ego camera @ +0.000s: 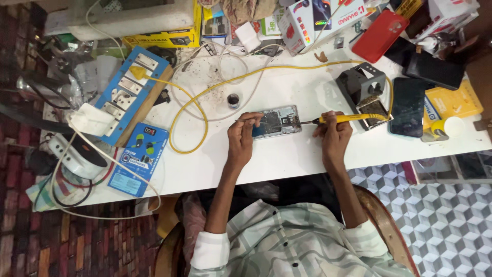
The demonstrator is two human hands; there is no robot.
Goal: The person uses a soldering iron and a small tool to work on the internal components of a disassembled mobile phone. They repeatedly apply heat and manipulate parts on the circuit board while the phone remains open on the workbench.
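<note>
On the white table (287, 159), near its middle, an opened phone (275, 122) lies flat with its internal board exposed. Left hand (241, 138) rests at the left end of the phone, its fingers pinched on a thin metal tool (249, 120) whose tip lies across the phone's near-left corner. Right hand (334, 132) sits just right of the phone and is closed around the yellow handle of a soldering iron (344, 118); the dark tip of the iron points left and meets the right edge of the phone. A yellow cable (205, 97) runs from the iron's handle up and across the far side of the table, loops left of the phone, and ends at a blue switch board (130, 90) on the left. Just beyond the phone stands a small dark round pot (233, 100). Right of the right hand, a black iron stand (365, 90) sits on the table, with a dark phone (408, 106) lying face up beside it and a red phone cover (380, 35) farther back. A blue packet (139, 159) lies at the near-left edge.
</note>
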